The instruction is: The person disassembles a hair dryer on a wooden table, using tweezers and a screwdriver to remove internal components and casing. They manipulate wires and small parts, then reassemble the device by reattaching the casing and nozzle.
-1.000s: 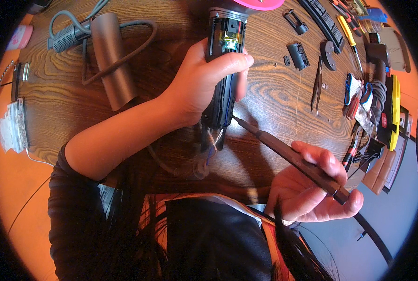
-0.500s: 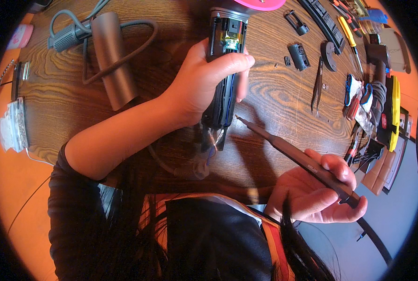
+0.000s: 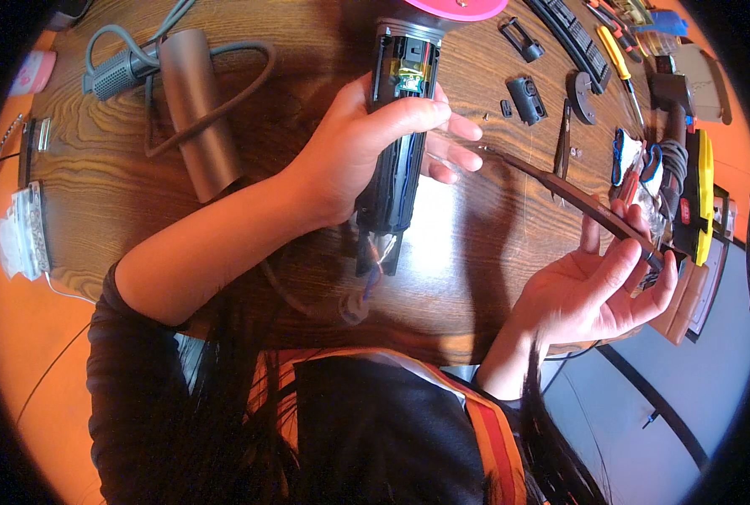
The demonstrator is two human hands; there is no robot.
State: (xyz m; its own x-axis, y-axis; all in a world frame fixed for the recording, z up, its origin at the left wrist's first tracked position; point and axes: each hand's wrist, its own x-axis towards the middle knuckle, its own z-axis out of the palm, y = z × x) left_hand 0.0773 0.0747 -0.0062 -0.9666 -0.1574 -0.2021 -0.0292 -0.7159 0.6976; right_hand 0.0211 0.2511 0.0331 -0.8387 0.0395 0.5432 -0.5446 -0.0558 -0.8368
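My left hand [image 3: 366, 143] grips an opened black cylindrical device [image 3: 392, 189] with exposed green circuitry, a silver collar and a pink top [image 3: 455, 7]. Its thumb crosses the body, while fingertips stick out on the right. Loose wires [image 3: 379, 252] show at the lower end. In my right hand [image 3: 602, 286] is a long dark precision screwdriver [image 3: 593, 208], pointed up and leftward, its tip beside my left fingertips; a tiny bit of something is at the tip, too small to name. Black tweezers [image 3: 563, 139] lie just beyond the screwdriver.
A metal tube [image 3: 198, 126] and a grey cabled plug [image 3: 114, 80] lie at left, near a plastic box [image 3: 21, 240]. Small black housings [image 3: 526, 101], a long black part [image 3: 572, 50], a yellow screwdriver [image 3: 617, 55], blue-trimmed gloves [image 3: 627, 156] and a black-yellow case [image 3: 699, 202] crowd the right.
The screwdriver has left the device's lower side, moving up and right with my right hand. My left fingertips have spread outward from the cylinder, which is still in that hand.
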